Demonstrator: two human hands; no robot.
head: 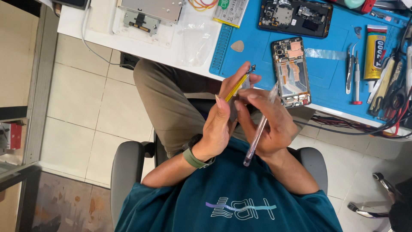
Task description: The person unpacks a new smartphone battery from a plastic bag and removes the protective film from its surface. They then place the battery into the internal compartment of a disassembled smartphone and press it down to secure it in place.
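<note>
Person in chair at frame centre working over lap: left hand [221, 122] pinching yellow flex cable [237, 87], right hand [272, 124] closing around clear-handled tool [259, 131]. Opened phone [292, 71] lying stripped on blue mat [257, 47], upper right; reassembly apparently not yet begun.

I see even, bright indoor light across the frame, the white worktop [98, 25] in the upper left nearly washed out; my hands [249, 116] throw only soft shadows, the centre is sharp, and the lower corners go dim and slightly soft
</note>
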